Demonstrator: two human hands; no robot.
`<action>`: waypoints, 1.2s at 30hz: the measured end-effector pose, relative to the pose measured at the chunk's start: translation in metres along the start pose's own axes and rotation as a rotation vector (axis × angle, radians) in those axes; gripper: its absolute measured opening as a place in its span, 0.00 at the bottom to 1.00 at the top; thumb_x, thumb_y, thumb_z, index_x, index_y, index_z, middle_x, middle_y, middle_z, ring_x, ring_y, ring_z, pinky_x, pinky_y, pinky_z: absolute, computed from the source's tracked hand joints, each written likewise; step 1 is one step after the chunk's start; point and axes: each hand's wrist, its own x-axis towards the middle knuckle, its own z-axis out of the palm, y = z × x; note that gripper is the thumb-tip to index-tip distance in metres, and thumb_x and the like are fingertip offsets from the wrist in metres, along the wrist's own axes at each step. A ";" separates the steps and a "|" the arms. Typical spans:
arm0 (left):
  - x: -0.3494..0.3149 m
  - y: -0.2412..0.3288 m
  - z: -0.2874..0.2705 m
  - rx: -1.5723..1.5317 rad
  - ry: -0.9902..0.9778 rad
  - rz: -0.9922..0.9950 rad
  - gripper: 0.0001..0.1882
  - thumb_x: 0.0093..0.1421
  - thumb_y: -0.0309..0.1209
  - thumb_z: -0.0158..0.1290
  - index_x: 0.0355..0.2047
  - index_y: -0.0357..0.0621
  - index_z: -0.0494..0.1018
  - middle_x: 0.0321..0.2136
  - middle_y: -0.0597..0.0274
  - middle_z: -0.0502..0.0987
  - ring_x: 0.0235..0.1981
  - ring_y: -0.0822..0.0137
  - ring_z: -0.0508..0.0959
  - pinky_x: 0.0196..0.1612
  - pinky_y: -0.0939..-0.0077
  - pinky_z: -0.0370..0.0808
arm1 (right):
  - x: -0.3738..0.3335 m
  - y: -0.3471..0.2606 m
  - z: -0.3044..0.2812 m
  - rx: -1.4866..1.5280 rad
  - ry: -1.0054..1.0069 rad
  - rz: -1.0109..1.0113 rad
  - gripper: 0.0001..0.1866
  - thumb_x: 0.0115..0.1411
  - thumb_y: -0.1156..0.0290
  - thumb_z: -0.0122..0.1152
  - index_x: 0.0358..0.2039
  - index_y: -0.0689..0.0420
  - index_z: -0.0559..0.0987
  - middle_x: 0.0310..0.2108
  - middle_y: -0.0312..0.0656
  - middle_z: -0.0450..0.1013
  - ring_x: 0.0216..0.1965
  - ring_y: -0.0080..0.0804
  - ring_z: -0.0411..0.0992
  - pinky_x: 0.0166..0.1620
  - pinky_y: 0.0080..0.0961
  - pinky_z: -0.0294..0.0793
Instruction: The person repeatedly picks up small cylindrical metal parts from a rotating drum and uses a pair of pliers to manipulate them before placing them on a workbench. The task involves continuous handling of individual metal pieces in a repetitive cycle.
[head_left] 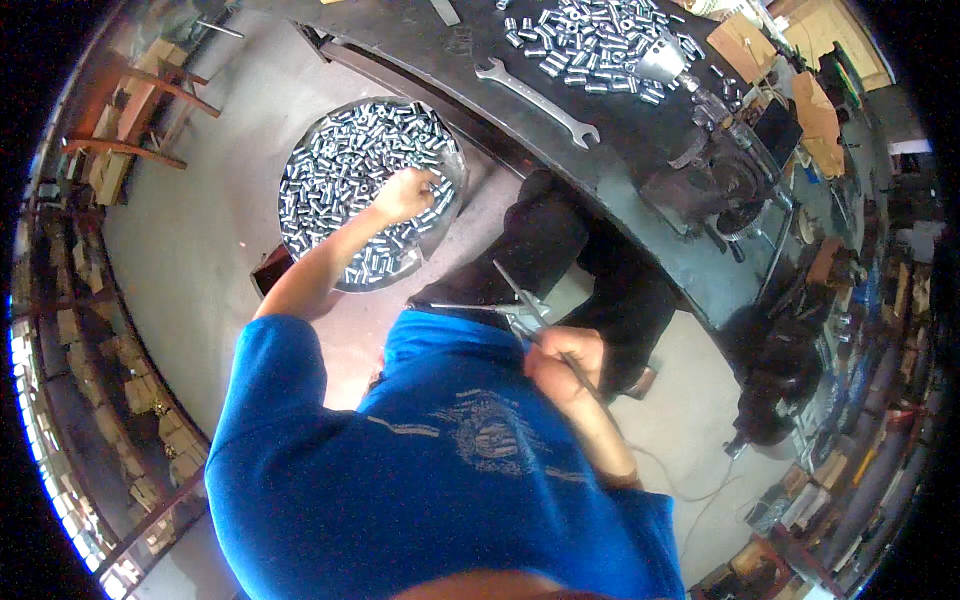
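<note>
The left hand [407,195], fingers curled, is among metal sleeves [340,165] in the round tray [458,160], though whether it pinches one cannot be told; a sleeve is best picked singly, by its sides. The right hand [568,360] is clenched around a slender metal rod [517,292], best held steady. Counts, left to right: one tray, one double-ended wrench [538,102], one rod, one further sleeve heap [590,50] on the workbench [625,170]; individual sleeves are uncountable.
</note>
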 end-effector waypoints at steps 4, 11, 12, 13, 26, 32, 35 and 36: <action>0.024 -0.005 0.030 0.314 0.071 -0.091 0.13 0.45 0.30 0.50 0.32 0.48 0.77 0.27 0.50 0.77 0.31 0.53 0.78 0.37 0.61 0.74 | -0.004 0.002 0.003 0.024 0.032 0.014 0.13 0.37 0.83 0.50 0.09 0.58 0.55 0.09 0.33 0.54 0.12 0.18 0.54 0.16 0.18 0.51; 0.037 0.011 0.034 0.617 -0.202 -0.025 0.09 0.45 0.29 0.53 0.28 0.43 0.76 0.31 0.51 0.78 0.35 0.54 0.78 0.35 0.62 0.76 | -0.009 0.007 0.004 -0.078 0.100 -0.001 0.14 0.37 0.85 0.50 0.10 0.58 0.55 0.09 0.33 0.52 0.12 0.18 0.52 0.16 0.18 0.51; 0.037 0.011 0.034 0.643 -0.223 -0.006 0.09 0.45 0.29 0.53 0.28 0.43 0.76 0.31 0.51 0.78 0.35 0.54 0.78 0.35 0.63 0.76 | -0.010 0.009 0.003 -0.089 0.091 -0.003 0.14 0.37 0.85 0.50 0.10 0.58 0.55 0.09 0.33 0.52 0.12 0.17 0.52 0.16 0.18 0.50; 0.039 0.014 0.034 0.644 -0.226 -0.025 0.10 0.44 0.28 0.53 0.29 0.44 0.76 0.31 0.52 0.78 0.35 0.54 0.78 0.36 0.63 0.75 | -0.010 0.011 0.003 -0.101 0.089 -0.003 0.14 0.37 0.85 0.50 0.10 0.58 0.55 0.09 0.33 0.52 0.12 0.17 0.52 0.17 0.18 0.50; -0.051 0.094 -0.017 -0.695 -0.084 0.081 0.13 0.49 0.16 0.55 0.36 0.38 0.69 0.30 0.66 0.74 0.30 0.78 0.74 0.35 0.82 0.72 | 0.010 0.013 -0.009 -0.167 -0.019 -0.068 0.13 0.41 0.84 0.50 0.08 0.57 0.58 0.10 0.30 0.54 0.15 0.15 0.53 0.17 0.18 0.49; -0.071 0.139 -0.017 -0.846 -0.287 0.209 0.11 0.49 0.15 0.53 0.34 0.36 0.68 0.33 0.64 0.74 0.37 0.76 0.74 0.41 0.81 0.71 | 0.026 0.008 -0.006 -0.172 0.004 -0.048 0.18 0.43 0.71 0.57 0.11 0.57 0.56 0.11 0.33 0.48 0.14 0.19 0.48 0.17 0.22 0.46; -0.074 0.152 -0.025 -0.844 -0.357 0.216 0.13 0.48 0.15 0.55 0.35 0.33 0.71 0.34 0.62 0.74 0.37 0.74 0.74 0.42 0.80 0.72 | 0.030 0.006 -0.008 -0.115 -0.015 -0.079 0.27 0.50 0.55 0.62 0.11 0.57 0.56 0.10 0.32 0.48 0.14 0.19 0.48 0.17 0.23 0.46; -0.074 0.154 -0.027 -0.877 -0.378 0.207 0.13 0.47 0.15 0.56 0.36 0.33 0.72 0.34 0.61 0.74 0.37 0.74 0.74 0.42 0.80 0.72 | 0.030 0.006 -0.008 -0.113 -0.015 -0.074 0.28 0.50 0.53 0.61 0.11 0.57 0.56 0.10 0.32 0.48 0.14 0.19 0.48 0.17 0.23 0.46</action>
